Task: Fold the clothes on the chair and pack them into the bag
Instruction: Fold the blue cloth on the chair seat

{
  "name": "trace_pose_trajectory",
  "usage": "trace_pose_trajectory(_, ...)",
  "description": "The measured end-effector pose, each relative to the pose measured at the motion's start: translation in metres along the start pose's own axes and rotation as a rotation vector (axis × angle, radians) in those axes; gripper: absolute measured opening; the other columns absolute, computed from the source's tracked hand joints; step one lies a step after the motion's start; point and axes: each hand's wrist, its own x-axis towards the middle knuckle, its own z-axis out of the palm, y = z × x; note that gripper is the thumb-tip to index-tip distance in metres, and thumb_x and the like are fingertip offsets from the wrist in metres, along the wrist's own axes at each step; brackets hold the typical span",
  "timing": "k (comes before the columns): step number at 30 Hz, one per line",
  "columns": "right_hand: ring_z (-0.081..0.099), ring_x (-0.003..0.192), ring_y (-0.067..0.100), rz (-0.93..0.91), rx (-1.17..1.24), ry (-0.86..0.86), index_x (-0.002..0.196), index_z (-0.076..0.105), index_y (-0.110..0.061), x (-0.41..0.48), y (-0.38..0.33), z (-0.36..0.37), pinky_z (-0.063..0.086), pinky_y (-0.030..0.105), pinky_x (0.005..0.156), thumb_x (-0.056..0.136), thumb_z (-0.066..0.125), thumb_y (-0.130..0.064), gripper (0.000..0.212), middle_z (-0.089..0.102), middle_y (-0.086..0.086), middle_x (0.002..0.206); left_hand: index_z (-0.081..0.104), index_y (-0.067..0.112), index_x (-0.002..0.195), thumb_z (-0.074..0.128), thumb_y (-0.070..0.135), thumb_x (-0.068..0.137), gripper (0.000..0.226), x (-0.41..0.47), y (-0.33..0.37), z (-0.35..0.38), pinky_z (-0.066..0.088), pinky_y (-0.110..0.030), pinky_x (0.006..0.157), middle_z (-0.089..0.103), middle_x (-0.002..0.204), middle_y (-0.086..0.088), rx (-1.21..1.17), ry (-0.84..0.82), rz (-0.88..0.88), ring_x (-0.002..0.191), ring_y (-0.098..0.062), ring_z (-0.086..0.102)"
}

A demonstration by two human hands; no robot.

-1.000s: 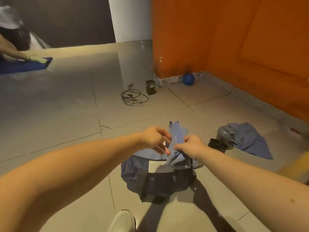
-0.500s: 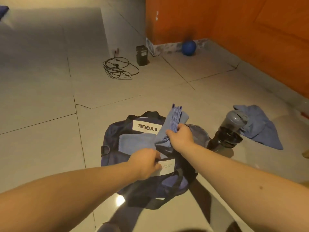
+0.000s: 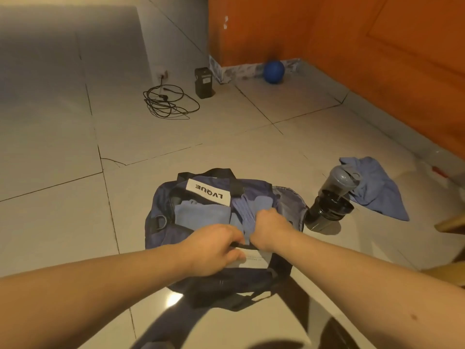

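A dark navy bag with a white LVQUE label lies open on the tiled floor. A folded light-blue cloth rests inside its left half. My right hand is shut on a folded blue-purple garment, which is down in the bag's opening beside that cloth. My left hand grips the bag's near black edge at the opening. A crumpled blue garment lies loose on the floor to the right.
A dark bottle with a grey lid lies beside the bag's right end. Farther back are a coiled black cable, a small black box and a blue ball by the orange wall. A wooden edge shows at right.
The view tilted down onto the bag. My right hand lowered the folded garment from above the bag into its opening, and my left hand moved to the bag's near edge.
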Motion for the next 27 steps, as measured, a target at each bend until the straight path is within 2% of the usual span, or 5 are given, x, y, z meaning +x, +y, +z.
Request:
trace_pose_trajectory(5, 0.062, 0.106, 0.033, -0.009, -0.022, -0.046, 0.127, 0.054, -0.009, 0.003, -0.006, 0.009, 0.050, 0.034, 0.074, 0.094, 0.065, -0.028, 0.040, 0.050, 0.016, 0.129, 0.069, 0.022, 0.096, 0.056, 0.047, 0.100, 0.029, -0.002, -0.016, 0.001, 0.055, -0.037, 0.076, 0.067, 0.093, 0.004, -0.055, -0.072, -0.048, 0.082, -0.014, 0.060)
trace_pose_trajectory(8, 0.061, 0.109, 0.033, -0.001, 0.001, -0.029, 0.130, 0.052, -0.009, 0.000, 0.001, 0.012, 0.053, 0.038, 0.083, 0.096, 0.066, -0.032, 0.044, 0.046, 0.016, 0.130, 0.070, 0.022, 0.095, 0.052, 0.040, 0.102, 0.026, 0.018, -0.041, -0.005, 0.056, -0.038, 0.079, 0.069, 0.093, 0.003, -0.025, 0.129, -0.139, 0.083, -0.014, 0.062)
trace_pose_trajectory(11, 0.060, 0.108, 0.033, -0.001, 0.016, -0.029, 0.132, 0.052, -0.011, -0.002, 0.006, 0.015, 0.055, 0.040, 0.088, 0.096, 0.066, -0.034, 0.045, 0.045, 0.014, 0.129, 0.069, 0.022, 0.112, 0.057, 0.022, 0.098, 0.019, 0.055, -0.061, -0.021, 0.050, -0.033, 0.085, 0.064, 0.112, 0.000, 0.302, 0.309, -0.084, 0.103, -0.020, 0.059)
trace_pose_trajectory(22, 0.059, 0.115, 0.033, -0.036, -0.013, -0.061, 0.135, 0.053, -0.016, -0.002, 0.008, 0.023, 0.053, 0.044, 0.094, 0.094, 0.067, -0.029, 0.045, 0.043, 0.012, 0.133, 0.063, 0.017, 0.125, 0.055, 0.039, 0.097, 0.038, 0.129, -0.073, -0.029, 0.048, -0.041, 0.093, 0.060, 0.124, -0.006, 0.831, -0.050, 0.117, 0.116, -0.027, 0.055)
trace_pose_trajectory(27, 0.059, 0.113, 0.033, -0.057, -0.066, -0.087, 0.135, 0.052, -0.014, -0.009, 0.007, 0.026, 0.052, 0.043, 0.090, 0.094, 0.068, -0.026, 0.046, 0.041, 0.013, 0.134, 0.065, 0.014, 0.116, 0.041, 0.034, 0.105, 0.033, 0.131, -0.053, -0.051, 0.050, -0.039, 0.079, 0.064, 0.117, -0.006, 0.711, 0.131, 0.064, 0.108, -0.027, 0.058)
